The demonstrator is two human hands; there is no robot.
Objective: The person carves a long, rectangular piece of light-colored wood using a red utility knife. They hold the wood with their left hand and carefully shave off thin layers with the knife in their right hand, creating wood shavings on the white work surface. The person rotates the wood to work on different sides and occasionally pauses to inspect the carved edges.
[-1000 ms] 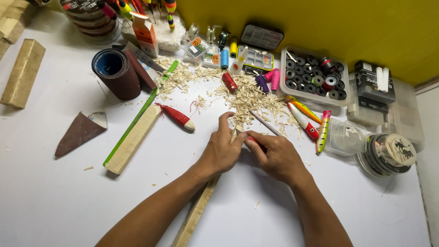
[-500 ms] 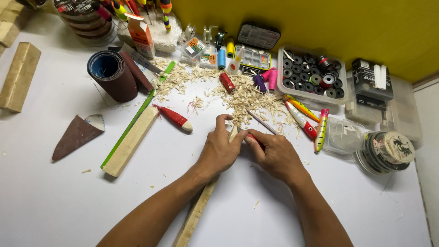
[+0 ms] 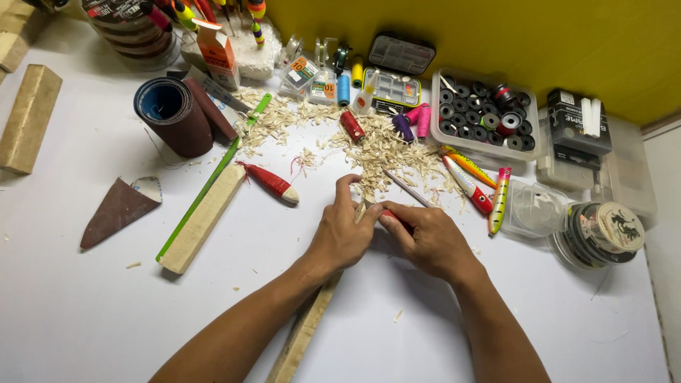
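My left hand [image 3: 342, 232] grips a long pale wooden stick [image 3: 303, 332] that runs under my forearm toward the table's near edge. Its far end meets my right hand [image 3: 427, 240], which holds a red-handled knife [image 3: 392, 215] against the wood; the blade is hidden between my fingers. Both hands touch at the stick's tip, just in front of a heap of wood shavings [image 3: 386, 154]. A pencil [image 3: 407, 189] lies in the shavings beyond my right hand.
A red and white lure body [image 3: 269, 182], a wood block with a green ruler [image 3: 202, 215], a sandpaper roll [image 3: 172, 115] and a sandpaper scrap [image 3: 117, 208] lie left. Painted lures [image 3: 477, 183], a spool tray [image 3: 484, 118], clear boxes and line spools [image 3: 603, 230] sit right.
Both hands stay at the stick's tip; the fingers have shifted only slightly. The view has drifted a little.
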